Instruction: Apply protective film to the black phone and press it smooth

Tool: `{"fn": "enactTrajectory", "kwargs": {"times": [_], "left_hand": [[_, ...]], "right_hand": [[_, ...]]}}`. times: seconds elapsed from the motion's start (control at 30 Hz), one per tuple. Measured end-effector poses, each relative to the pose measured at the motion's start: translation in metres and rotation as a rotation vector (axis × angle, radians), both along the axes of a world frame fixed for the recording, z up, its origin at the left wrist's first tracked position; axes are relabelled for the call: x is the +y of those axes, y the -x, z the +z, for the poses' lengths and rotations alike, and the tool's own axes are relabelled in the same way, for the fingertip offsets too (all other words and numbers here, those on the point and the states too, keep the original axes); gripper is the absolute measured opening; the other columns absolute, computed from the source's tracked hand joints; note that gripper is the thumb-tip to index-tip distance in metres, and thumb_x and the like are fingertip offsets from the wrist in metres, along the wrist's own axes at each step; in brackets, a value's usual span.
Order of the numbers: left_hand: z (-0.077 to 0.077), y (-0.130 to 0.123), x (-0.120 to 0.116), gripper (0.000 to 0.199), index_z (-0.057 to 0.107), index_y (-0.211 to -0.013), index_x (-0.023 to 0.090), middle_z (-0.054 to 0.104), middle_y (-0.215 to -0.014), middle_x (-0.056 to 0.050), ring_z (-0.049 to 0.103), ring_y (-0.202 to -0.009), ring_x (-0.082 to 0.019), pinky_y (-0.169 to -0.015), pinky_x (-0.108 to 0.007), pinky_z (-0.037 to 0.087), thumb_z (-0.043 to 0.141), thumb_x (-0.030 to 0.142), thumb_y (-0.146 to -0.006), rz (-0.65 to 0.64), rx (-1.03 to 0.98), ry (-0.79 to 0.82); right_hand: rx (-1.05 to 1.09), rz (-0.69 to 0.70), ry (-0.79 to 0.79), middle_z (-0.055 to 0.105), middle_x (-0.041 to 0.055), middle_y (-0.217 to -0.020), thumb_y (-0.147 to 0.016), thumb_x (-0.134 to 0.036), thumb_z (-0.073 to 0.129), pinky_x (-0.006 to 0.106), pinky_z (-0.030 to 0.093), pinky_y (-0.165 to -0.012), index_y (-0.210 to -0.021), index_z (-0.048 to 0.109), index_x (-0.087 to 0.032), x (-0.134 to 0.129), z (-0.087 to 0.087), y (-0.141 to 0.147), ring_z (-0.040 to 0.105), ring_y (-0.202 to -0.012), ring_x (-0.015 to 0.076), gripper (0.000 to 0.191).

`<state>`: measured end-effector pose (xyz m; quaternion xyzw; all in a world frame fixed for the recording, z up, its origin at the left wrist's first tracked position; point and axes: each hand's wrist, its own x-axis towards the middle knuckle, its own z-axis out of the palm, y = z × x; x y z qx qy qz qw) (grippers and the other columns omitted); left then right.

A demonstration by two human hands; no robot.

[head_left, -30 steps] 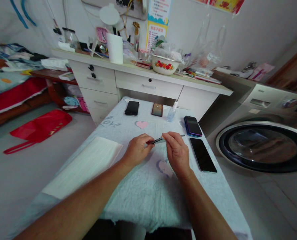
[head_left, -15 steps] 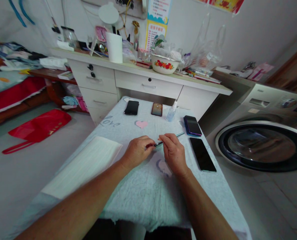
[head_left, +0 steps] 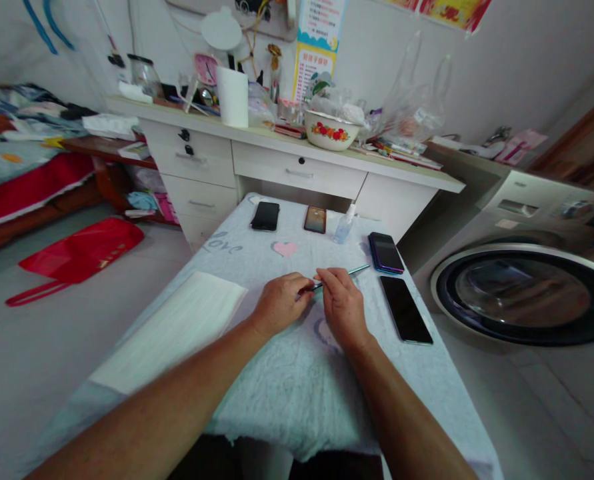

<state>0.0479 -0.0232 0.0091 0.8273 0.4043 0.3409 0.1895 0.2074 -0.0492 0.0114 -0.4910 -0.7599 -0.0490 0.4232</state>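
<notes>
My left hand [head_left: 283, 303] is closed, its fingertips pinching the near end of a slim, pen-like object [head_left: 359, 269]. Dark near my fingers and pale teal at its far end, this object slants up to the right; whether it is a pen or a flat device seen edge-on I cannot tell. Close beside, my right hand [head_left: 344, 303] has its fingers bent together over the middle of the same object, hiding part of it. Right of my hands lies a black-screened phone [head_left: 405, 309], with stacked phones [head_left: 385, 252] just beyond it.
A folded white cloth or paper sheet [head_left: 171, 330] lies left on the cloth-covered table [head_left: 287, 387]. Toward the back are a black phone [head_left: 265, 216], a brownish phone [head_left: 315, 219] and a clear spray bottle [head_left: 345, 227]. A drawer desk [head_left: 297, 160] stands behind; a washing machine [head_left: 517, 200] is at right.
My two hands have come slightly closer together on the slim object, the right one shifting a little left. The view has moved slightly. Things on the table stay put.
</notes>
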Motion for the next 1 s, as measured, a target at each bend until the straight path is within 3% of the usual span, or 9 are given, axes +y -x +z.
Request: {"fn": "enactTrajectory", "kwargs": {"times": [0.3, 0.77, 1.0], "left_hand": [[-0.002, 0.001, 0.004, 0.011, 0.071, -0.088, 0.019, 0.069, -0.084, -0.002, 0.063, -0.078, -0.015, -0.071, -0.025, 0.046, 0.06, 0.017, -0.084, 0.033, -0.063, 0.018], [-0.002, 0.001, 0.005, 0.009, 0.07, -0.082, 0.019, 0.066, -0.078, -0.001, 0.061, -0.075, -0.014, -0.069, -0.025, 0.044, 0.061, 0.017, -0.083, 0.039, -0.067, 0.027], [-0.005, 0.002, 0.007, 0.008, 0.069, -0.081, 0.019, 0.067, -0.079, -0.001, 0.061, -0.075, -0.014, -0.07, -0.025, 0.046, 0.061, 0.017, -0.083, 0.032, -0.115, 0.037]], "right_hand": [[0.032, 0.054, 0.061, 0.061, 0.007, -0.104, -0.095, -0.016, 0.043, 0.027, 0.05, -0.084, -0.105, 0.064, -0.02, -0.003, 0.001, 0.005, 0.06, -0.094, 0.0166, 0.024], [0.016, -0.059, 0.054, 0.059, 0.0079, -0.108, -0.092, -0.013, 0.043, 0.028, 0.052, -0.082, -0.105, 0.067, -0.021, 0.003, -0.002, -0.012, 0.062, -0.09, 0.0161, 0.029], [0.018, 0.051, 0.033, 0.06, 0.0074, -0.105, -0.094, -0.015, 0.043, 0.026, 0.052, -0.083, -0.106, 0.067, -0.021, -0.002, -0.001, 0.003, 0.062, -0.092, 0.016, 0.028]]}}
